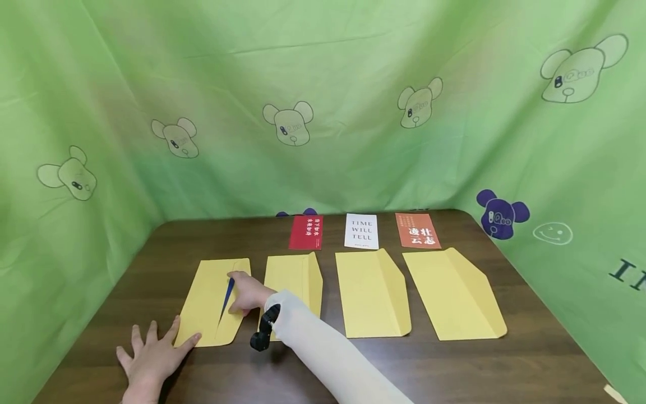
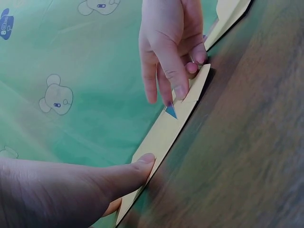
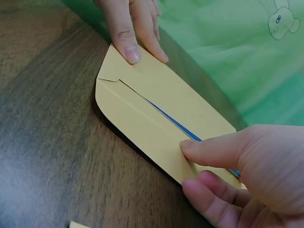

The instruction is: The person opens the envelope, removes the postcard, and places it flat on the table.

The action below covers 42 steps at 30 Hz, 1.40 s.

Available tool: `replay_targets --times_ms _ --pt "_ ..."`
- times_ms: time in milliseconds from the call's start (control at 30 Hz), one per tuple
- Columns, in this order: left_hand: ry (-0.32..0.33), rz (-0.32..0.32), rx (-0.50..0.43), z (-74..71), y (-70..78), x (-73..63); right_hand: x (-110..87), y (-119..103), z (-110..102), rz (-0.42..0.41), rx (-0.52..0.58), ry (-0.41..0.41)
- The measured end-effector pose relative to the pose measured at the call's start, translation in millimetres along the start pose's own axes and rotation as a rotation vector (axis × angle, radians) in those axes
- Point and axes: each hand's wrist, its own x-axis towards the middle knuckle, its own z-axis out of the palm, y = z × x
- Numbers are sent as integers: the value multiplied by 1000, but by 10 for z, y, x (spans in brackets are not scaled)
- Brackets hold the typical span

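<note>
Spread fingers of my left hand [image 1: 151, 356] reach the near left corner of the leftmost yellow envelope [image 1: 199, 297], the thumb resting on its paper. My right hand [image 1: 248, 292] is over the same envelope's long opening. In the right wrist view its thumb [image 3: 192, 148] touches the flap [image 3: 142, 121] beside the slit, with the lower fingers bent at the flap's outer edge. The left wrist view has its extended fingertips [image 2: 167, 97] right at the opening. A blue strip [image 3: 178, 124] shows in that gap, mostly hidden inside.
Three more yellow envelopes [image 1: 292, 275], [image 1: 360, 297], [image 1: 444, 297] lie in a row to the right, flaps unfolded. Behind them are a red card [image 1: 305, 233], a white card [image 1: 361, 231] and an orange card [image 1: 418, 230]. Green cloth [image 1: 353, 168] bounds the dark wooden table [image 1: 373, 370].
</note>
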Motion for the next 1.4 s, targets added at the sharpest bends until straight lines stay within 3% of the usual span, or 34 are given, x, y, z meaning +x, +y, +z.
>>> replay_targets --times_ms 100,200,500,800,967,1200,1400 --pt "-2 -3 3 20 -22 -14 -2 0 34 1 18 19" --pt "-7 -3 2 23 -34 -22 8 3 42 1 103 57" --pt "-3 10 2 -13 16 11 43 42 -24 6 459 171" --pt "2 4 -8 -30 18 5 42 20 53 53 877 211" --pt "6 7 -11 -33 11 -4 16 30 151 55 891 266" --pt "1 11 2 -37 3 0 -50 -16 268 75 926 186" --pt "-9 20 10 -4 19 -13 -104 -45 354 92 889 254"
